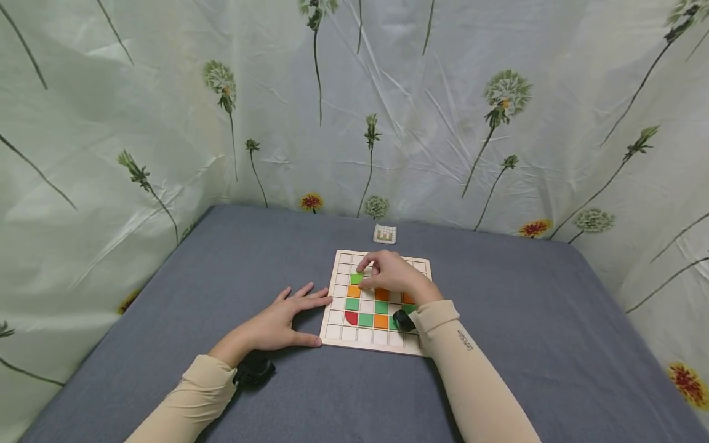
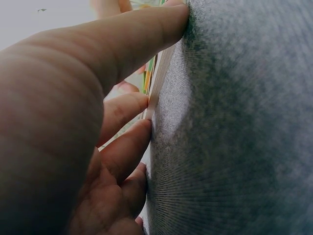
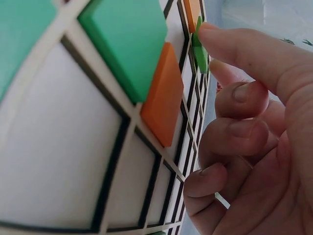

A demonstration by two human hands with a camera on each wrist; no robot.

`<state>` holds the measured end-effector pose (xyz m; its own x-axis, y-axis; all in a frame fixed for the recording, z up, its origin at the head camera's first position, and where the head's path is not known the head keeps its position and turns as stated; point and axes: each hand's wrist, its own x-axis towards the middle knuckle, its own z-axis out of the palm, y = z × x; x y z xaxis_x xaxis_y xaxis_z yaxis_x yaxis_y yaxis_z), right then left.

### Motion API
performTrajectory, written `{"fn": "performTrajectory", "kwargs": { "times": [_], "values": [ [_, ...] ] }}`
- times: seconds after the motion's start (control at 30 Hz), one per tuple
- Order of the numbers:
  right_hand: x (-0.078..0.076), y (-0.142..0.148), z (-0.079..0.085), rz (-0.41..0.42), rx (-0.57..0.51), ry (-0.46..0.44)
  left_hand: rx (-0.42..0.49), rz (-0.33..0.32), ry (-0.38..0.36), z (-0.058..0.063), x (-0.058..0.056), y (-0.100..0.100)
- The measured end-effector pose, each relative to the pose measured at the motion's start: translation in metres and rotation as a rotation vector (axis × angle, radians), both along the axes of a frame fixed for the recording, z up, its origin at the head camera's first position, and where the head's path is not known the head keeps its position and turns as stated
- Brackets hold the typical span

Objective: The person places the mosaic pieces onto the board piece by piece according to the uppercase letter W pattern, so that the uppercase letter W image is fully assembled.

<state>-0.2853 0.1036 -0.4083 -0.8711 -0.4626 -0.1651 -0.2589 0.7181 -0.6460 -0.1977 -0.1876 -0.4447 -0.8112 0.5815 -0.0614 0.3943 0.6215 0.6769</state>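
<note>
A wooden grid board [image 1: 330, 326] lies on the cloth with square tiles in some of its cells. My right hand [image 1: 390, 272] reaches over the upper part of the board. Its thumb and index finger pinch a light green tile [image 1: 357, 279], which looks slightly tilted in the right wrist view; the other fingers are curled in. Just below that tile sits an orange tile [image 1: 354, 291]. With fingers spread, my left hand [image 1: 282, 321] touches the board's left edge, thumb at the lower corner. The right hand and forearm hide part of the board.
Lower on the board are a red quarter-round piece [image 1: 351, 318], a green tile [image 1: 365, 320] and an orange tile [image 1: 381, 321]. A small patterned card [image 1: 384, 234] lies beyond the board. Grey cloth [image 1: 526, 338] covers the table, and a flowered curtain [image 1: 432, 123] hangs behind.
</note>
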Motion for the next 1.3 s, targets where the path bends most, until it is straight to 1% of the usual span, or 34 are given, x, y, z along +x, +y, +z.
{"fn": "performTrajectory", "kwargs": {
  "times": [0.3, 0.63, 0.83, 1.0, 1.13, 1.2, 1.3],
  "values": [
    [0.001, 0.0, 0.002, -0.002, 0.008, -0.001, -0.003, 0.0, -0.003, -0.001, 0.0, 0.001],
    [0.004, -0.001, 0.001, -0.008, -0.017, -0.02, -0.008, -0.005, 0.004, 0.0, 0.002, 0.003],
    [0.005, 0.001, 0.004, -0.008, -0.012, -0.001, -0.008, 0.0, -0.004, 0.001, 0.002, 0.002],
    [0.007, 0.013, 0.012, -0.018, -0.002, 0.031, -0.004, -0.008, -0.007, 0.001, 0.001, 0.002],
    [0.011, 0.032, 0.022, -0.035, -0.006, 0.093, -0.005, -0.005, -0.012, 0.002, -0.001, 0.0],
    [0.014, 0.044, 0.027, -0.044, -0.012, 0.133, -0.013, 0.003, 0.005, 0.004, -0.003, -0.002],
    [0.022, 0.063, 0.035, -0.066, -0.01, 0.199, -0.019, 0.036, 0.045, 0.011, -0.004, -0.007]
  ]
}}
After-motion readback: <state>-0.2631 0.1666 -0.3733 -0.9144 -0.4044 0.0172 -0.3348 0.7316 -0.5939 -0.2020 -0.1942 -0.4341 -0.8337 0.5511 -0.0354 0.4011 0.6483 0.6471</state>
